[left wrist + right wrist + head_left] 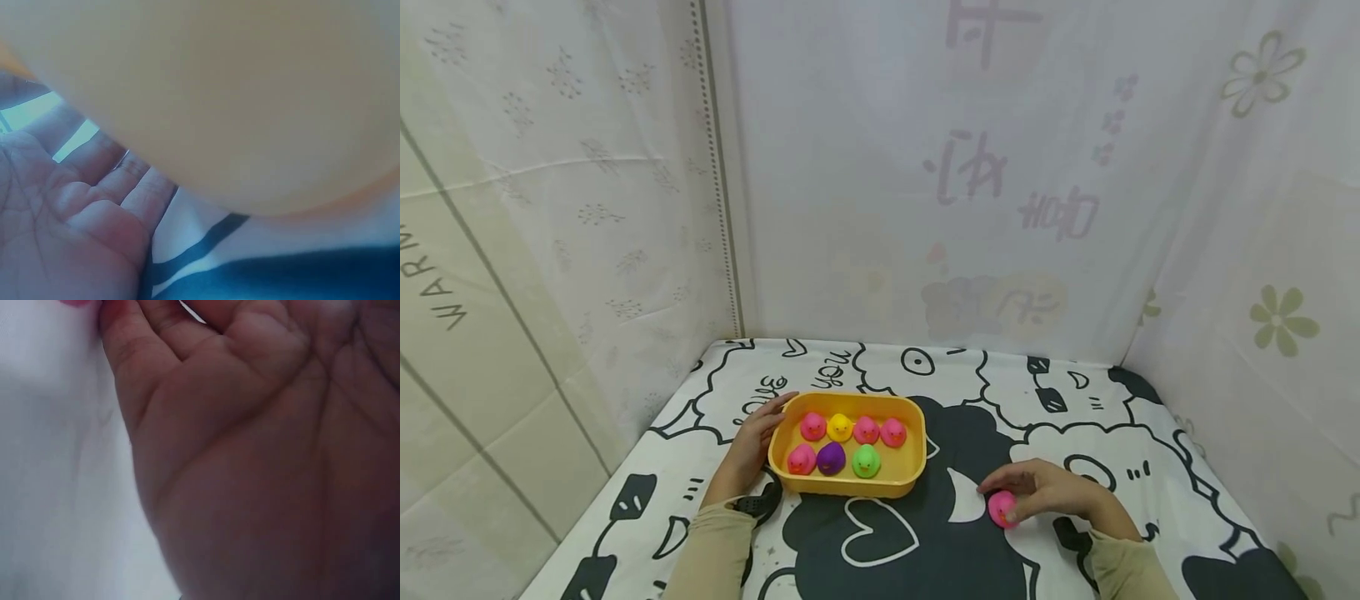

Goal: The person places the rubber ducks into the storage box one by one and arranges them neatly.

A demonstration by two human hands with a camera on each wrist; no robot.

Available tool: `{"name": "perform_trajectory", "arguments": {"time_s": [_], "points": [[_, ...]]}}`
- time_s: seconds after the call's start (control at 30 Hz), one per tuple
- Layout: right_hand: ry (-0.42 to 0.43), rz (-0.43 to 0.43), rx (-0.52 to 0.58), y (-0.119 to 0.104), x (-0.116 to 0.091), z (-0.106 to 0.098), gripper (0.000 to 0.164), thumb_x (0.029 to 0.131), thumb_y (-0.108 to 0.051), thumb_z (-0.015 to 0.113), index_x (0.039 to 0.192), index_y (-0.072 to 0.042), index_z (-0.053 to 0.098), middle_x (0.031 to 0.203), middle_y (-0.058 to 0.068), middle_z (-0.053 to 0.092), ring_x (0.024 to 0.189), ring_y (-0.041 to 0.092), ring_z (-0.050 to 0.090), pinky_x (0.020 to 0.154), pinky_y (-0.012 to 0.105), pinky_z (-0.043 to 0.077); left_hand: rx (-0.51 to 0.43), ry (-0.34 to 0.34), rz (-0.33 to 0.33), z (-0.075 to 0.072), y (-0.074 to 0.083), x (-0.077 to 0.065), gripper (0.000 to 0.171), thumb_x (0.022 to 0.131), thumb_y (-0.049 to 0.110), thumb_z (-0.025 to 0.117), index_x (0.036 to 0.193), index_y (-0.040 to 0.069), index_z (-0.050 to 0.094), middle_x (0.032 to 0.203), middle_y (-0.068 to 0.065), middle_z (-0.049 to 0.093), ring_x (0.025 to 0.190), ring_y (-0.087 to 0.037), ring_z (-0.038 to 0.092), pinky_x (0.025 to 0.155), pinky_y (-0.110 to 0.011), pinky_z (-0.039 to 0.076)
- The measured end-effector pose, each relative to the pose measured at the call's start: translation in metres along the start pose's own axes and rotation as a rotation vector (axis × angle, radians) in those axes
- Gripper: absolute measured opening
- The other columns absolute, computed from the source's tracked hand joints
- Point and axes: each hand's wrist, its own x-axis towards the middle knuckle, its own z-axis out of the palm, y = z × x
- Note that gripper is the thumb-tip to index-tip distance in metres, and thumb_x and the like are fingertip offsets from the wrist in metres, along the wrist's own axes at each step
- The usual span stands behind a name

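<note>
On the right of the table, a pink rubber duck [1001, 507] is pinched between the thumb and fingers of my right hand [1051, 490]. In the right wrist view the palm [250, 462] fills most of the picture, and only a pink sliver shows at the top edge. My left hand [751, 448] lies along the left side of a yellow tray [880, 489], its fingers stretched out against the wall. The left wrist view shows the tray's blurred wall [250, 112] beside the extended fingers. Inside the tray sit several pink ducks [867, 431], a yellow duck [839, 427], a purple duck [831, 459] and a green duck [866, 461].
A black-and-white patterned cloth [865, 575] covers the table. Pale printed curtains [925, 275] hang behind it and on both sides. A dark band [762, 502] circles the left wrist.
</note>
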Motion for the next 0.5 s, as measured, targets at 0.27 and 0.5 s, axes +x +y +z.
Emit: {"name": "perform_trajectory", "arguments": {"time_s": [0.27, 0.5], "points": [[0.007, -0.003, -0.132, -0.0040, 0.0025, 0.0009, 0.049, 0.087, -0.011, 0.076, 0.132, -0.001, 0.062, 0.135, 0.019, 0.061, 0.128, 0.021, 0.054, 0.103, 0.018, 0.039, -0.016, 0.002, -0.006, 0.0003, 0.0018, 0.0003, 0.051, 0.101, 0.018, 0.042, 0.152, 0.013, 0.044, 0.155, -0.010, 0.041, 0.133, -0.024, 0.049, 0.099, -0.023, 0.047], [0.045, -0.012, -0.140, 0.0040, 0.0050, 0.0006, 0.035, 0.089, -0.010, 0.074, 0.122, 0.000, 0.069, 0.130, 0.018, 0.065, 0.119, 0.018, 0.061, 0.097, 0.023, 0.047, -0.002, -0.001, -0.002, 0.0001, 0.0027, -0.0003, 0.051, 0.102, 0.019, 0.041, 0.152, 0.013, 0.043, 0.156, -0.010, 0.040, 0.136, -0.027, 0.046, 0.102, -0.024, 0.046]]}}
